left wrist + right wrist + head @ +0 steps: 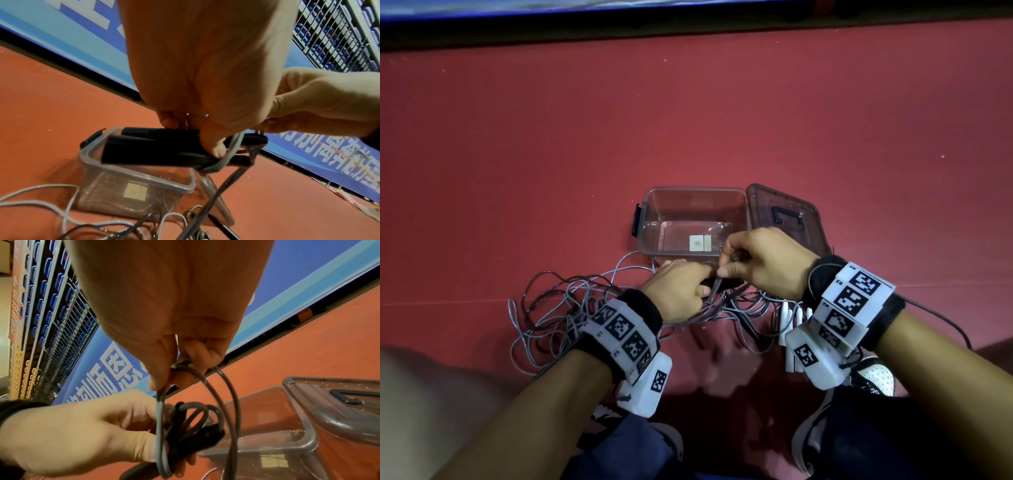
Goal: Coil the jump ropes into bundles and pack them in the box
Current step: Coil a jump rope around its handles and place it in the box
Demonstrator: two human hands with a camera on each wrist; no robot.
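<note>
We have the left hand clamped round a pair of black handles, held side by side just in front of the clear plastic box, thumb pressed on top so they stay together as a core for the wrap. The right hand pinches the grey cord between thumb and fingertips, just above the handles, and we judge it is leading a turn round them: one loop already sits snug at their end, and the wrist view shows more cord hanging in a slack arc from those fingers.

The cord is thin, smooth and glossy, grey over the black grips, so it looks springy and likely to slip off unless each turn is pulled tight. That is why both hands work so close together.

Nearer us than the box, the loose rope tangle sprawls on the red floor, grey and darker strands mixed, with white handles lying beside it under the right wrist. The box is open with nothing packed in it, its lid leaning at its right side.
</note>
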